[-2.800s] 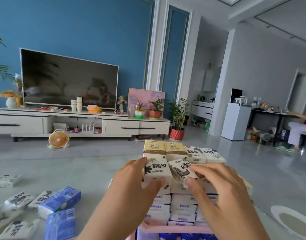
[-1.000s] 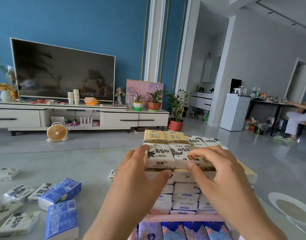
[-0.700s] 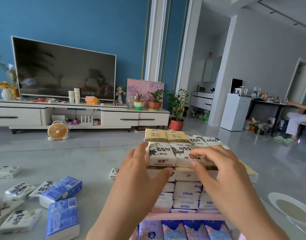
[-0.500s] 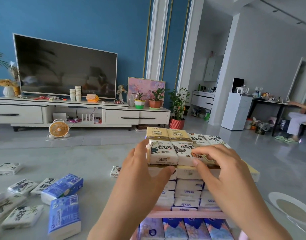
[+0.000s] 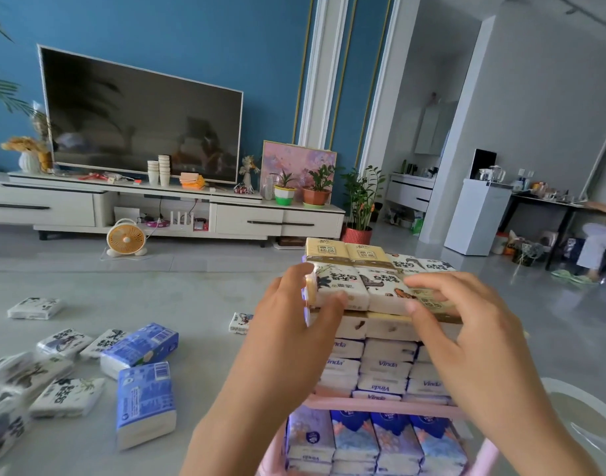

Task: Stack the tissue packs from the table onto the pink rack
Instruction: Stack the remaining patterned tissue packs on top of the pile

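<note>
A pink rack [image 5: 380, 403] in front of me carries a tall stack of tissue packs [image 5: 380, 369]. On the top layer lie two white packs with black print [image 5: 360, 286], with yellow packs [image 5: 346, 250] behind them. My left hand [image 5: 294, 324] grips the left end of the front top pack, thumb on its near face. My right hand [image 5: 466, 324] rests curled over the right top pack, thumb at its front edge. Blue packs [image 5: 373, 441] fill the shelf below.
Loose tissue packs lie on the grey table to the left: two blue ones [image 5: 143, 400] and several white ones [image 5: 64, 396], plus one [image 5: 240, 322] near the stack. A white round object [image 5: 583, 417] sits at the right. A person sits far right [image 5: 600, 242].
Both hands have stayed on the top front packs and pressed them level into the top layer. The view has tilted down slightly, showing more of the lower shelf.
</note>
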Available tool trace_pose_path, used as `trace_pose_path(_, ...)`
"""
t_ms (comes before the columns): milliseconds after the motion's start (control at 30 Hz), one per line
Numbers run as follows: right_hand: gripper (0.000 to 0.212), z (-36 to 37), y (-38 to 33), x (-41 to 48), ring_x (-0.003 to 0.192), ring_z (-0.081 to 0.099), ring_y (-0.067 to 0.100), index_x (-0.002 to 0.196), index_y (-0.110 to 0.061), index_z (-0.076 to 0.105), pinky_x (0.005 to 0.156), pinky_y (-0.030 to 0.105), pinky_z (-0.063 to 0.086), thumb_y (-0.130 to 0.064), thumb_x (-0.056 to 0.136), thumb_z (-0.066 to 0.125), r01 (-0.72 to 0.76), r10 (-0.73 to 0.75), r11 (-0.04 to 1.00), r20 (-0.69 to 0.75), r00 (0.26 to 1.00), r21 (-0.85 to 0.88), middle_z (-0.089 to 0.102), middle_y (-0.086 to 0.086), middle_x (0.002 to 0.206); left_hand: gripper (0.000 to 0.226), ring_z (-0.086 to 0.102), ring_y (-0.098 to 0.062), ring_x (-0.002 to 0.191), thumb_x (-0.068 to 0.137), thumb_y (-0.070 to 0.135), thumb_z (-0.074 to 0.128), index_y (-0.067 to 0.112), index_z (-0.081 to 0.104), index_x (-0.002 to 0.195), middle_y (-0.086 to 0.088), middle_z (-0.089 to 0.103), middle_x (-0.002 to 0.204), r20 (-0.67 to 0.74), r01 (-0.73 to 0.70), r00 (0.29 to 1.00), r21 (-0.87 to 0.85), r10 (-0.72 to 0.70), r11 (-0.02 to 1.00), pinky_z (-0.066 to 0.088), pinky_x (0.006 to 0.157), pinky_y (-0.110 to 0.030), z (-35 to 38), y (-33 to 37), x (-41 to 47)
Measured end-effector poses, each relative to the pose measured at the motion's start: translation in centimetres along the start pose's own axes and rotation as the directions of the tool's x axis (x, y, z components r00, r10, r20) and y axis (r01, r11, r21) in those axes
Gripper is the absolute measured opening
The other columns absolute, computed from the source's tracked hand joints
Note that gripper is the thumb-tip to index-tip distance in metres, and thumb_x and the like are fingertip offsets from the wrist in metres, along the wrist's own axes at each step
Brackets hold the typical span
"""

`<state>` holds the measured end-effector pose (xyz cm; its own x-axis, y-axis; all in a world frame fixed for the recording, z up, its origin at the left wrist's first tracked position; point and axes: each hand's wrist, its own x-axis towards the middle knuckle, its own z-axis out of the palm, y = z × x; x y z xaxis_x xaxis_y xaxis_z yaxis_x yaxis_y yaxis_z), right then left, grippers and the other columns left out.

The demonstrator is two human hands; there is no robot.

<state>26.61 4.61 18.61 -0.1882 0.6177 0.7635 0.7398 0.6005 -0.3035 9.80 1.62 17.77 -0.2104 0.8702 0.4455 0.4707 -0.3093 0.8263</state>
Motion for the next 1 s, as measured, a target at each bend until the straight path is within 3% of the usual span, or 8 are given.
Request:
trace_pose_path(167, 0.018, 1.0, -4.7, -2.1, 0.088, 0.055, -0.001, 0.1, -0.024, 0.06, 0.076, 0.008, 0.042, -0.027, 0.088, 0.046, 0.147, -0.119, 0.941, -0.109, 0.987, 0.303, 0.06, -0.017, 0.095, 0.046, 0.048, -0.014, 0.118, 0.091, 0.043, 0.047, 0.025, 0.042, 0.133, 0.004, 0.047, 0.132, -0.038, 0.082, 0.996, 0.146, -0.077, 0.986, 0.04, 0.096, -0.029, -3.4, -0.9, 0.0)
trace_pose_path(267, 0.018, 4.2, -8.2, -4.5, 0.088, 0.058, 0.002, 0.1, -0.026, 0.06, 0.075, 0.008, 0.042, -0.03, 0.088, 0.047, 0.131, -0.211, 0.84, 0.094, 0.973, 0.527, 0.062, -0.016, 0.093, 0.048, 0.047, -0.016, 0.12, 0.092, 0.04, 0.049, 0.019, 0.042, 0.134, -0.001, 0.047, 0.135, -0.048, 0.164, 0.986, 0.285, -0.157, 0.944, 0.035, 0.09, -0.022, -6.5, -3.2, -0.1)
trace_pose_path(367, 0.013, 9.0, -10.8, -7.3, 0.085, 0.058, 0.004, 0.094, -0.034, 0.06, 0.073, 0.008, 0.041, -0.035, 0.083, 0.053, -0.112, -0.211, 0.759, 0.404, 0.89, 0.642, 0.063, -0.017, 0.09, 0.043, 0.052, -0.021, 0.114, 0.093, 0.035, 0.049, 0.016, 0.045, 0.132, -0.003, 0.05, 0.132, -0.079, 0.304, 0.952, 0.388, -0.297, 0.87, 0.036, 0.082, -0.02, -10.5, -6.8, -1.7)
trace_pose_path(500, 0.014, 15.4, -14.4, -10.8, 0.079, 0.055, 0.004, 0.098, -0.031, 0.059, 0.071, 0.01, 0.041, -0.024, 0.085, 0.06, -0.31, -0.288, 0.727, 0.682, 0.672, 0.613, 0.062, -0.009, 0.088, 0.035, 0.051, -0.029, 0.113, 0.091, 0.021, 0.049, 0.009, 0.051, 0.124, -0.013, 0.054, 0.127, -0.173, 0.448, 0.882, 0.598, -0.439, 0.665, 0.04, 0.088, -0.027, -17.0, -12.2, -6.4)
trace_pose_path(600, 0.033, 19.5, -17.5, -12.3, 0.094, 0.05, 0.004, 0.119, -0.027, 0.05, 0.082, 0.013, 0.038, -0.021, 0.088, 0.058, -0.264, -0.358, 0.78, 0.752, 0.554, 0.567, 0.055, -0.004, 0.11, 0.043, 0.048, -0.027, 0.12, 0.089, 0.02, 0.055, 0.01, 0.047, 0.13, -0.012, 0.051, 0.132, -0.201, 0.532, 0.796, 0.681, -0.57, 0.503, 0.038, 0.096, -0.028, -21.7, -14.2, -10.9)
trace_pose_path(800, 0.071, 26.0, -23.4, -12.6, 0.133, 0.023, 0.022, 0.145, -0.024, 0.02, 0.11, 0.031, 0.021, -0.015, 0.083, 0.054, -0.057, -0.385, 0.872, 0.753, 0.534, 0.486, 0.028, 0.002, 0.147, 0.074, 0.048, -0.023, 0.109, 0.071, 0.045, 0.074, 0.004, 0.046, 0.126, -0.01, 0.05, 0.122, -0.167, 0.577, 0.611, 0.763, -0.774, 0.291, 0.039, 0.085, -0.024, -24.1, -14.7, -14.2)
trace_pose_path(900, 0.065, 27.4, -25.0, -12.6, 0.136, 0.017, 0.02, 0.143, -0.031, 0.026, 0.11, 0.033, 0.016, -0.032, 0.084, 0.053, 0.081, -0.447, 0.874, 0.727, 0.521, 0.479, 0.019, -0.001, 0.151, 0.11, 0.038, -0.028, 0.127, 0.063, 0.05, 0.078, -0.001, 0.017, 0.14, -0.016, 0.032, 0.14, -0.165, 0.541, 0.475, 0.829, -0.864, 0.139, 0.037, 0.1, -0.031, -22.7, -15.3, -14.5)
trace_pose_path(1000, 0.061, 28.1, -25.8, -12.8, 0.133, 0.024, 0.02, 0.136, -0.037, 0.038, 0.108, 0.036, 0.022, -0.06, 0.079, 0.043, 0.166, -0.427, 0.896, 0.703, 0.568, 0.411, 0.028, 0.002, 0.146, 0.115, 0.035, -0.03, 0.131, 0.065, 0.043, 0.079, -0.004, 0.006, 0.141, -0.018, 0.026, 0.145, -0.163, 0.554, 0.435, 0.824, -0.886, 0.12, 0.037, 0.104, -0.035, -22.6, -16.3, -14.7)
